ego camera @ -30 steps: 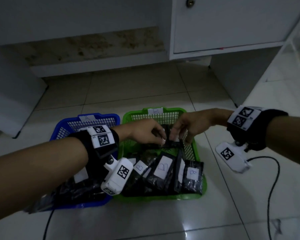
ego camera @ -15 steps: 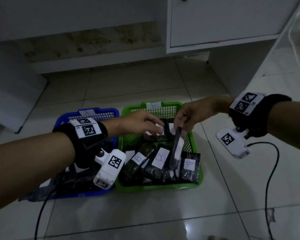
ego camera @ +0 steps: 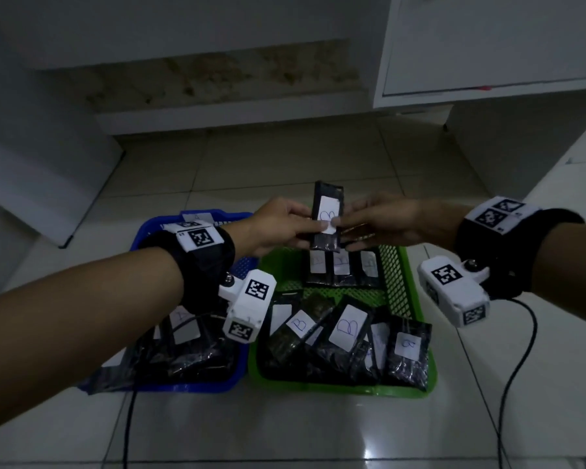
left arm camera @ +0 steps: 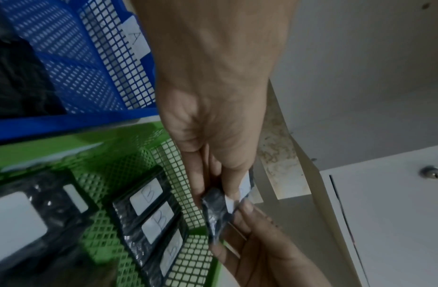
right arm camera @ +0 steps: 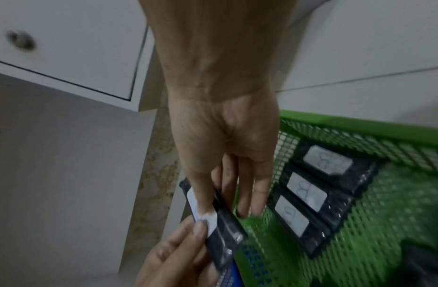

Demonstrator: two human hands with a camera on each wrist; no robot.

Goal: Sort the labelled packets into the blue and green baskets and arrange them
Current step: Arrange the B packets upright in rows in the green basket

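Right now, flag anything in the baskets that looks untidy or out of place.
In the green basket, three B packets lie in a neat row at the far end, but the near pile is jumbled, overlapping and tilted. Both hands hold another B packet above it.

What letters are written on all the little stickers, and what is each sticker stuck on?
"B": held packet, pinched by left hand and right hand.
"B": three packets in a row, green basket.
"B": front packets.
"A": tag on blue basket.
"A": blue-basket packet.
Green basket's tag: hidden.
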